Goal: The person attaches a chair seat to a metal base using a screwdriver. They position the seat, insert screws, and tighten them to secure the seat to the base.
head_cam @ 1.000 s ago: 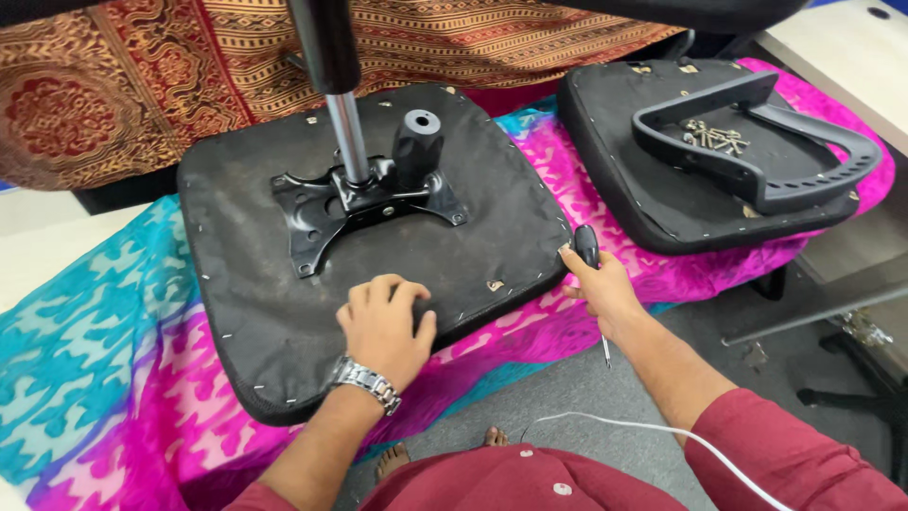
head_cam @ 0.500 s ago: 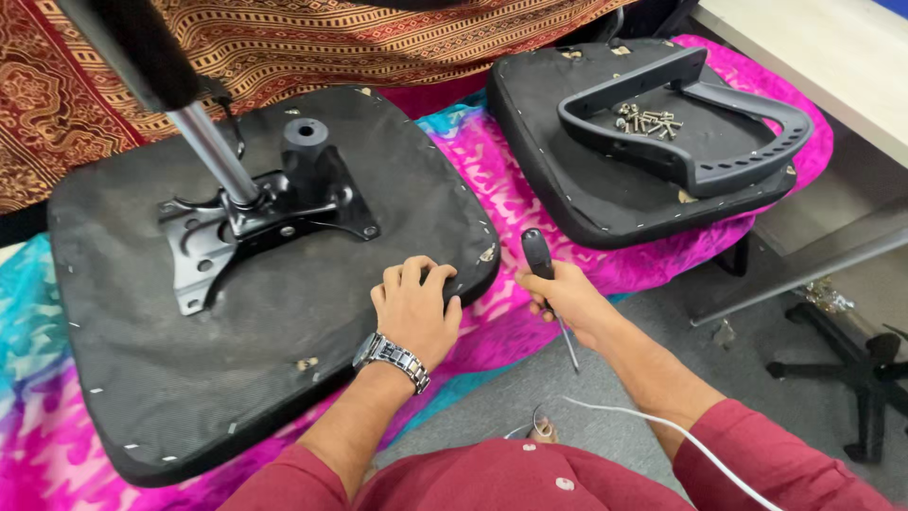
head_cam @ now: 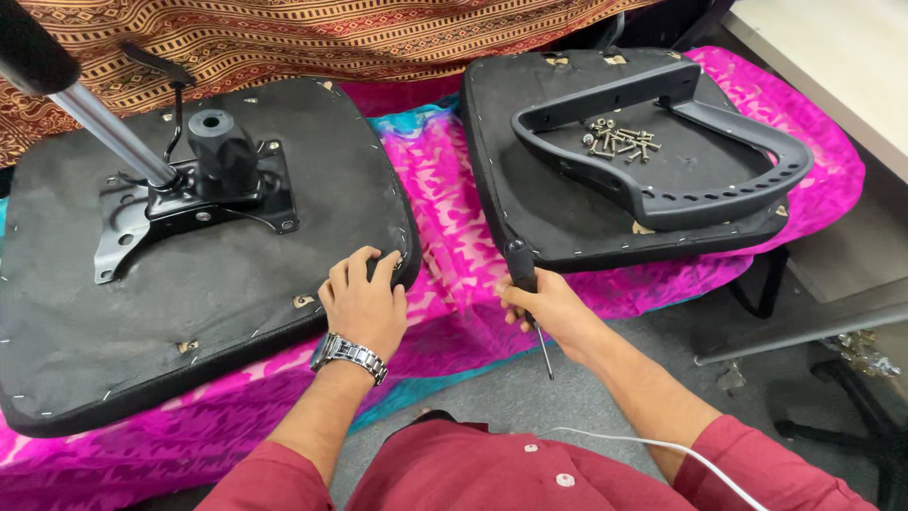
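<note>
Black fabric covers the underside of the chair seat, which lies upside down on a pink and blue patterned cloth. The left hand rests on the seat's near right corner, fingers spread and curled lightly over the edge, gripping nothing else. A metal wristwatch sits on that wrist. The right hand is closed around a screwdriver, black handle up and thin shaft pointing down toward the floor; it hangs just in front of a second black pad. On that pad lie a curved black plastic frame and a small heap of what look like screws. A metal bracket with a lever is fixed to the seat.
</note>
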